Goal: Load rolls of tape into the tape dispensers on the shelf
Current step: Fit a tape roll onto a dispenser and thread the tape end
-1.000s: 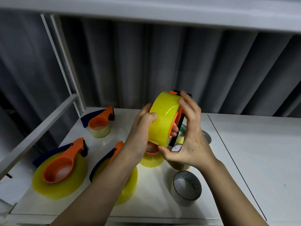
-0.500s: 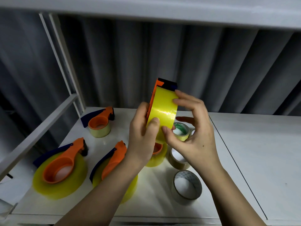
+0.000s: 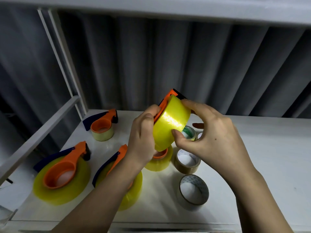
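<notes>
Yellow tape roll [image 3: 170, 123] gripped between left hand [image 3: 143, 137] and right hand [image 3: 210, 137], above shelf [image 3: 260, 157].

No legible text, label or number anywhere.

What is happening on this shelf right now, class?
A person holds a yellow tape roll with an orange dispenser fitted to it, raised above the white shelf. The left hand grips the dispenser side and the right hand pinches the roll's rim. Below, several loaded dispensers lie on the shelf, with a few loose tape rolls to the right of them.
</notes>
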Available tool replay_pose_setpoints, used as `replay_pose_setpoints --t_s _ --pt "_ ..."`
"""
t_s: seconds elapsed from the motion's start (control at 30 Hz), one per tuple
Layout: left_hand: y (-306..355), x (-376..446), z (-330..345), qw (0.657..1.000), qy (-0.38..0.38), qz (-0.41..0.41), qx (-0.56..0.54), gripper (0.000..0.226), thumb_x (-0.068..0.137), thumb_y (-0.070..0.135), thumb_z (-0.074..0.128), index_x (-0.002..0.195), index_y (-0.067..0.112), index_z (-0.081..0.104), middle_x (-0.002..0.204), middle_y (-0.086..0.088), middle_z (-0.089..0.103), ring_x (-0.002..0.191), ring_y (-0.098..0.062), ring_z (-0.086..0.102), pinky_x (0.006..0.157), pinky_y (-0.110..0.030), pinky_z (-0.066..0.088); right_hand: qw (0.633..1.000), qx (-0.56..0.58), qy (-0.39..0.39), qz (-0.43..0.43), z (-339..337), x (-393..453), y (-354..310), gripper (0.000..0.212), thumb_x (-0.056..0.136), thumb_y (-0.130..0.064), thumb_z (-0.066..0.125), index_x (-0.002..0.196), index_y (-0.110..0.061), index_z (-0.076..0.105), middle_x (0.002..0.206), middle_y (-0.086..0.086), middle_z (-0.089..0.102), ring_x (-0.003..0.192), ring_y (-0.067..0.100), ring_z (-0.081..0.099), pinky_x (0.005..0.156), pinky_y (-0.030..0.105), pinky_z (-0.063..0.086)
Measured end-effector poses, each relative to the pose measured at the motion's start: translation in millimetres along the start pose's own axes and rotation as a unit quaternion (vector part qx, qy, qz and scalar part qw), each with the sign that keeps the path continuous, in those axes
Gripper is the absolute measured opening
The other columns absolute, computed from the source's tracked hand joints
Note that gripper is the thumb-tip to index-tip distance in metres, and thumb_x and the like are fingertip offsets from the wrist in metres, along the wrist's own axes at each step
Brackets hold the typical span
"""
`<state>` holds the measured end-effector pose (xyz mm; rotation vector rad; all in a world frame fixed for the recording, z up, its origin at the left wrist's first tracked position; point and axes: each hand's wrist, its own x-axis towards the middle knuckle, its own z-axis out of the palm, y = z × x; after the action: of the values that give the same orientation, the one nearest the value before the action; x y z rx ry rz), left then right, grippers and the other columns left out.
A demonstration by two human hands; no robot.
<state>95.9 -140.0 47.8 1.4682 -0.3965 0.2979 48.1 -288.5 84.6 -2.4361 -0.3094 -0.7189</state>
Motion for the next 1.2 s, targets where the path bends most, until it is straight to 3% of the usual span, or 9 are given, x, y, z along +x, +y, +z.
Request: replay_pose_setpoints --t_s 0.13,0.27,0.43,0.57,0.73,0.87,0.93,1.03,1.2 --pt "1.1 0.5 -1.8 0.999 -0.022 0.022 0.018 0.028 0.084 0.036 0.031 0.069 0.022 0.050 0.060 0.003 0.053 0.058 -0.010 0.051 0.054 -0.021 0.041 0.999 0.038 0.020 0.014 -1.4 3.7 5.2 0.061 0.067 -0.064 0.053 0.123 -0.039 0.062 0.118 -0.022 0.065 0.095 0.001 0.063 0.078 0.028 0.057" --pt "0.4 -0.6 -3.0 0.999 -0.025 0.019 0.013 0.028 0.087 0.028 0.029 0.070 0.018 0.048 0.059 0.009 0.054 0.058 -0.005 0.053 0.053 -0.015 0.042 0.998 0.058 0.024 0.026 -1.0 4.2 7.3 0.058 0.069 -0.065 0.053 0.120 -0.039 0.064 0.116 -0.023 0.066 0.095 0.000 0.064 0.080 0.026 0.057" --pt "0.6 1.2 -5.3 1.000 -0.026 0.001 0.017 0.029 0.086 0.028 0.028 0.070 0.017 0.049 0.059 0.003 0.053 0.056 -0.006 0.053 0.052 -0.019 0.043 0.998 0.056 -0.014 0.032 -3.1 3.6 5.9 0.067 0.063 -0.070 0.056 0.124 -0.043 0.060 0.117 -0.022 0.065 0.097 0.006 0.065 0.080 0.034 0.058" --pt "0.7 0.4 -6.9 0.998 -0.040 0.011 0.048 0.029 0.083 0.041 0.033 0.069 0.022 0.049 0.061 0.003 0.052 0.057 -0.007 0.051 0.054 -0.021 0.041 0.996 0.067 0.000 0.052 -4.0 4.6 8.7 0.060 0.063 -0.068 0.055 0.117 -0.042 0.066 0.108 -0.022 0.069 0.093 -0.001 0.066 0.080 0.033 0.058" --pt "1.3 0.0 -8.6 0.996 -0.040 0.033 0.068 0.042 0.078 0.046 0.034 0.073 0.005 0.045 0.064 -0.012 0.046 0.061 -0.031 0.046 0.055 -0.032 0.037 0.996 0.081 0.003 0.045 -1.0 4.1 10.8 0.058 0.067 -0.066 0.054 0.118 -0.040 0.066 0.110 -0.023 0.067 0.097 -0.003 0.064 0.082 0.030 0.057" --pt "8.0 -0.3 -4.9 0.997 -0.026 0.026 0.062 0.040 0.071 0.046 0.049 0.078 0.007 0.049 0.068 -0.010 0.052 0.064 -0.023 0.052 0.058 -0.034 0.043 0.986 0.163 -0.021 0.012 11.0 0.1 10.1 0.062 0.071 -0.053 0.066 0.129 -0.037 0.051 0.125 -0.015 0.052 0.120 0.001 0.051 0.092 0.027 0.051" --pt "10.4 -0.6 -1.0 0.999 -0.030 0.017 0.042 0.040 0.070 0.041 0.052 0.081 0.004 0.049 0.071 -0.024 0.054 0.067 -0.040 0.056 0.061 -0.047 0.049 0.967 0.246 -0.054 0.026 20.4 -3.8 9.5 0.072 0.070 -0.042 0.075 0.133 -0.038 0.040 0.134 -0.004 0.044 0.126 0.006 0.047 0.091 0.027 0.052" --pt "12.6 -1.5 1.7 0.998 -0.047 -0.025 -0.019 0.044 0.069 0.035 0.053 0.088 -0.004 0.046 0.079 -0.039 0.049 0.073 -0.055 0.053 0.065 -0.061 0.047 0.954 0.294 -0.049 0.026 26.3 -5.5 10.5 0.078 0.069 -0.034 0.078 0.135 -0.036 0.036 0.135 0.005 0.043 0.122 0.017 0.052 0.086 0.039 0.056" --pt "15.9 2.2 3.3 0.994 -0.070 -0.071 -0.037 0.042 0.071 0.030 0.048 0.091 -0.007 0.045 0.082 -0.041 0.050 0.073 -0.049 0.059 0.068 -0.057 0.051 0.968 0.251 -0.007 0.002 26.4 -5.7 11.9 0.079 0.067 -0.038 0.075 0.136 -0.031 0.036 0.137 0.000 0.041 0.122 0.013 0.050 0.089 0.038 0.054"
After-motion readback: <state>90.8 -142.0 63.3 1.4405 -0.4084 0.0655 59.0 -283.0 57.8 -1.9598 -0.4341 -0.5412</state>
